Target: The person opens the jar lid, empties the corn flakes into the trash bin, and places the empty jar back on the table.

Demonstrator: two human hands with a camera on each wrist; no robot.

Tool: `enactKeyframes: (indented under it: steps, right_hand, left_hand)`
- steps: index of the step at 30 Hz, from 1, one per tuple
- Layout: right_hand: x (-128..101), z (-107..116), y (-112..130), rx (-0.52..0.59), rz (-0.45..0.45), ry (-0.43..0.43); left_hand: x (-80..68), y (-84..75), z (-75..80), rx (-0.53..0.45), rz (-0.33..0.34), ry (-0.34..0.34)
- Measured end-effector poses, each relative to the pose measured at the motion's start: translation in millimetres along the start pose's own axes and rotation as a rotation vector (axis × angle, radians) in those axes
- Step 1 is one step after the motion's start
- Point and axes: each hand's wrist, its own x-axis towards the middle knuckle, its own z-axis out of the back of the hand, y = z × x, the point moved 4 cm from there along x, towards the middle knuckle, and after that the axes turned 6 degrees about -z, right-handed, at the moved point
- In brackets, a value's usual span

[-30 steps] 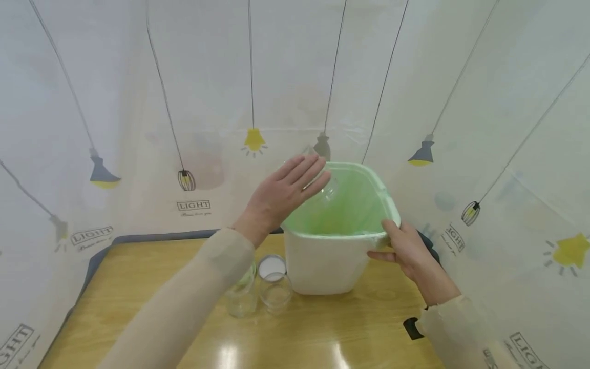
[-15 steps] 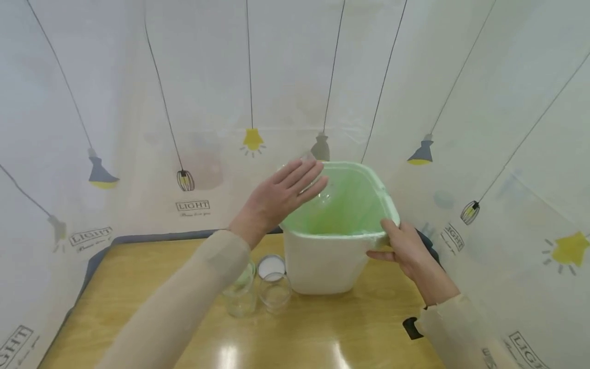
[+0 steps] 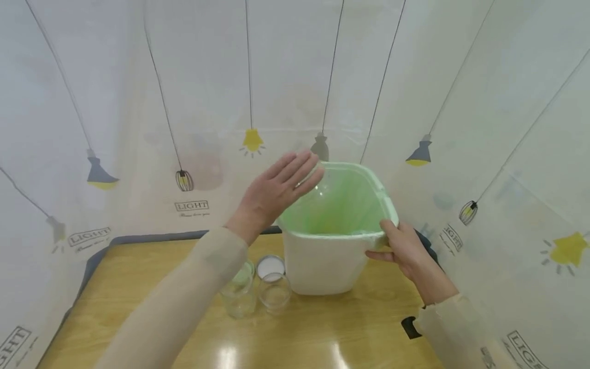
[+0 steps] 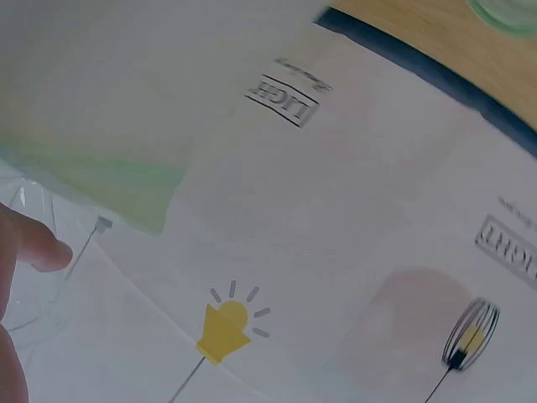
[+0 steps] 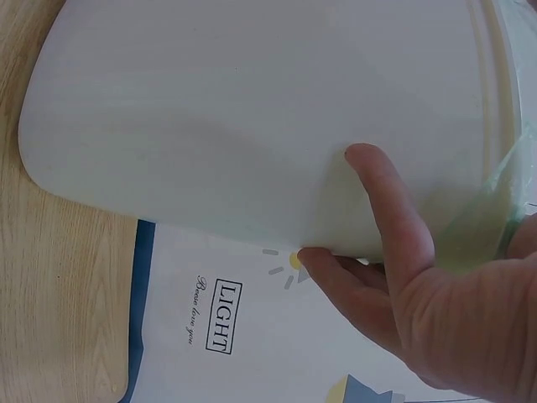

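Note:
A white bin (image 3: 322,264) with a pale green liner (image 3: 345,205) over its rim stands on the table. My right hand (image 3: 407,251) grips its right corner, thumb over the rim and fingers spread against the outer wall in the right wrist view. At the bin's left rim, my left hand (image 3: 278,192) holds a clear, see-through container (image 4: 29,294), mostly hidden behind the fingers in the head view. Shiny glints of it show past the fingertips, against the green liner.
Left of the bin, a clear jar (image 3: 239,302) with green at its top stands beside a clear round cup (image 3: 275,294). A white, silver-rimmed disc (image 3: 271,267) lies behind the cup. The wooden table (image 3: 295,338) meets a lamp-printed curtain (image 3: 207,102) at the back.
My left hand has drifted slightly left with the clear container, and less of the container shows past its fingers. My right hand keeps its grip on the bin.

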Motion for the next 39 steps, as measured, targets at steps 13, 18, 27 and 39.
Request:
enactKeyframes:
  steps: [13,18,27,39]
  right_hand:
    - [0.4,-2.0,0.0,-0.012,0.011,0.002]
    - [0.2,-2.2,-0.3,-0.019,0.010,0.000]
    - [1.4,-2.2,-1.3,-0.020,0.010,-0.004]
    - [1.0,-0.7,-0.9,-0.018,0.000,-0.011]
  left_hand:
    - [-4.9,-2.2,-4.0,0.006,-0.008,0.040]
    - [-8.1,-0.2,-3.5,0.004,0.012,0.061]
    - [-13.7,6.8,-3.8,-0.095,0.090,0.070]
    - [-38.5,26.8,-4.9,-0.301,0.398,0.087]
